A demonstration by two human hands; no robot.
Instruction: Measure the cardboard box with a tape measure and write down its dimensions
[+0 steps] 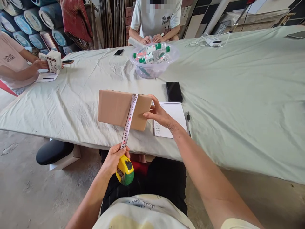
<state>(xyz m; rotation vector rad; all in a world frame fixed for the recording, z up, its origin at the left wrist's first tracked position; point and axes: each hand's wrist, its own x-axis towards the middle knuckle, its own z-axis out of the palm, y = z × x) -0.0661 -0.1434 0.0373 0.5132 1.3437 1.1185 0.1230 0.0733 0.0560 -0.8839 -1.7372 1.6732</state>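
A brown cardboard box [114, 108] stands on the cloth-covered table in front of me. The white blade of a tape measure [125, 170] runs slantwise across the box's near face, its metal hook at the top edge. My left hand [114, 158] grips the blade by the yellow and green case, which hangs just off the table edge. My right hand [160, 115] holds the right end of the box, thumb on the near face and fingers behind. Partly behind that hand lies an open notebook [170, 119] with handwriting, with a pen [189, 122] along its right side.
A black phone [174, 92] lies beyond the notebook. Farther back is a plastic basin [152, 66] of bottles, with a person [156, 19] behind it. Another person [14, 60] at left handles a white box [53, 62]. A black-topped stool [55, 152] stands below the table's near edge.
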